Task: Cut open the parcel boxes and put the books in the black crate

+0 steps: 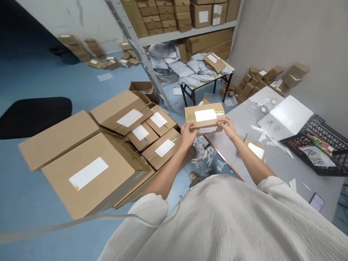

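A small cardboard box (192, 119) with a white label on its top and another on its near side is held up in front of me. My left hand (188, 135) grips its left near corner, and my right hand (227, 127) grips its right end. Left of it, a large open carton (157, 173) holds several labelled boxes. The nearest packed box (152, 156) lies just left of my left forearm. On the table, a small labelled box (249, 141) sits beside my right forearm.
The grey table (233, 145) bears a black crate (320, 165), a phone (317, 202) and paper scraps. A metal shelf (187, 34) with boxes stands ahead. A small table (230, 69) holds grey bags. Paper scraps litter the floor. A cable (130, 216) crosses the lower left.
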Motion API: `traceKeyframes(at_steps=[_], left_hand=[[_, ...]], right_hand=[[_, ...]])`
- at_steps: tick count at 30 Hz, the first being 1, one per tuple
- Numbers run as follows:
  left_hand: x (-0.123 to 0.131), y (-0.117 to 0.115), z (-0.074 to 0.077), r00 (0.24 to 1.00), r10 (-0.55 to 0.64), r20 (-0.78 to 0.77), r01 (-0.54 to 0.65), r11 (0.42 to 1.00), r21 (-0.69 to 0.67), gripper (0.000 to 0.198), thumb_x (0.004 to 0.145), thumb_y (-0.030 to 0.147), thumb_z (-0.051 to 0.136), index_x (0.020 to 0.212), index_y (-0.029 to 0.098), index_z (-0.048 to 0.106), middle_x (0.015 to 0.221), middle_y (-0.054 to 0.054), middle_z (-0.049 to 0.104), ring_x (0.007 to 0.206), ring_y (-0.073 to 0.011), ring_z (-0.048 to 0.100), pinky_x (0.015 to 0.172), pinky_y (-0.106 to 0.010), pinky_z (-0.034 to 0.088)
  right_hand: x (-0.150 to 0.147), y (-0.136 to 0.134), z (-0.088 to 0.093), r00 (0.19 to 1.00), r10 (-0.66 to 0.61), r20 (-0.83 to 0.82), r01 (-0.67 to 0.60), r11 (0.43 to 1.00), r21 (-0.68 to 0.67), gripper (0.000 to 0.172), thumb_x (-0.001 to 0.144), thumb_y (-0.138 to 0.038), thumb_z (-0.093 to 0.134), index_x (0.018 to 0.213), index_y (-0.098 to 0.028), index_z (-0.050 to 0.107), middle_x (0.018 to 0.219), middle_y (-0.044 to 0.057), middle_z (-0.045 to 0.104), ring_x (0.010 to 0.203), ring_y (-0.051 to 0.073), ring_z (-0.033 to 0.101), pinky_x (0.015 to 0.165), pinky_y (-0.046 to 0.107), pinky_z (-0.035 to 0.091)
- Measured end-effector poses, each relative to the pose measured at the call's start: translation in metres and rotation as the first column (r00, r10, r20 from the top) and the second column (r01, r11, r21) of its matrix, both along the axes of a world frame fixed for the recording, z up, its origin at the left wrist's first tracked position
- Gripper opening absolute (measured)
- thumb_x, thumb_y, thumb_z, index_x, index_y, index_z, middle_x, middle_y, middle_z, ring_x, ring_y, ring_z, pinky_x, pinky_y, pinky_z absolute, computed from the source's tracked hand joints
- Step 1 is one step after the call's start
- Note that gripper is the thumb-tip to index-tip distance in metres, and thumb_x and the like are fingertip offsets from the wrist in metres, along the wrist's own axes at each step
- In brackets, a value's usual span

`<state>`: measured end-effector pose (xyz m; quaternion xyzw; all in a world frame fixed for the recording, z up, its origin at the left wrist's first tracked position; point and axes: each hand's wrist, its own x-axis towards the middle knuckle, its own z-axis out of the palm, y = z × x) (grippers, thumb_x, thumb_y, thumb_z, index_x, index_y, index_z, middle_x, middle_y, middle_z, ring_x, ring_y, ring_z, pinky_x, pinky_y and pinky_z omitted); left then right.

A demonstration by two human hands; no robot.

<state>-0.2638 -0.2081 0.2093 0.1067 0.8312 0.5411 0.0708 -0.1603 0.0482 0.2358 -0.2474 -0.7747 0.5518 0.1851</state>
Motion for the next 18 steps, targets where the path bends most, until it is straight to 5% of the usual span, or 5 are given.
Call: traceKeyframes(at_steps=[9, 18], left_hand=[[0.049, 0.094, -0.028, 0.984, -0.149, 0.1, 0.151, 0.989, -0.006, 0.044, 0.08, 0.02, 0.075, 0.124, 0.025, 0.079, 0.145, -0.013, 0.062, 0.155, -0.0348, 0.054, 0.135, -0.051, 0.047], [0.087, 0.152, -0.056, 0.926, -0.328, 0.186, 0.34, 0.94, -0.036, 0.04, 0.078, 0.015, 0.076, 0.117, 0.022, 0.079, 0.144, -0.015, 0.065, 0.15, -0.0338, 0.061, 0.135, -0.049, 0.046]], right_hand=[[0.087, 0.081, -0.04, 0.986, -0.134, 0.102, 0.14, 0.989, -0.052, 0.027, 0.08, -0.049, 0.091, 0.095, -0.028, 0.085, 0.149, 0.011, 0.063, 0.164, 0.036, 0.04, 0.14, 0.053, 0.034], [0.166, 0.115, -0.083, 0.951, -0.227, 0.21, 0.253, 0.962, -0.104, 0.037, 0.076, -0.053, 0.092, 0.099, -0.026, 0.082, 0.16, 0.012, 0.054, 0.167, 0.036, 0.04, 0.141, 0.052, 0.033]])
